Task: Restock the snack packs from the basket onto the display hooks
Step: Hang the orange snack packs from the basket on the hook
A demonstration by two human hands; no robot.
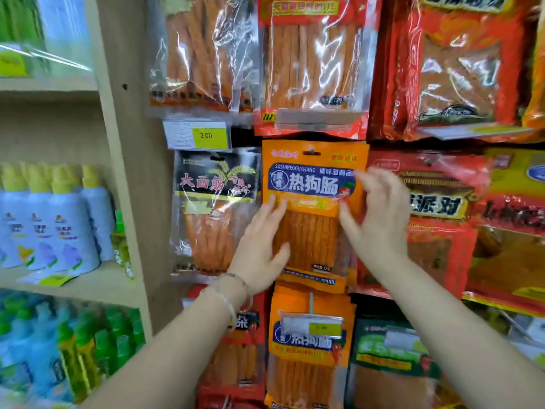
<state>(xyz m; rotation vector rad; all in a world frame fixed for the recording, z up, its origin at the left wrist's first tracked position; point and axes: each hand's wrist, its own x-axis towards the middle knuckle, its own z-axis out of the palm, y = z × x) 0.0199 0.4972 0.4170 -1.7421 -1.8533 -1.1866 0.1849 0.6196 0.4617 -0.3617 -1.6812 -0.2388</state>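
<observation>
Orange snack pack (312, 187) in centre, w/ dark blue label and white chars. Left of it black pack (215, 184), w/ red chars and gold wheat pattern. At right red packs (442, 246). Above, yellow price tag (210, 136). On shelves pale blue bottles (59, 231) w/ yellow caps; below, green bottles (97, 343). Beige shelf post (126, 172).

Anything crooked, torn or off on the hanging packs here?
Nothing stands out. The orange pack hangs straight on its hook, with the left hand and right hand touching its sides. No tears or spills show.
</observation>
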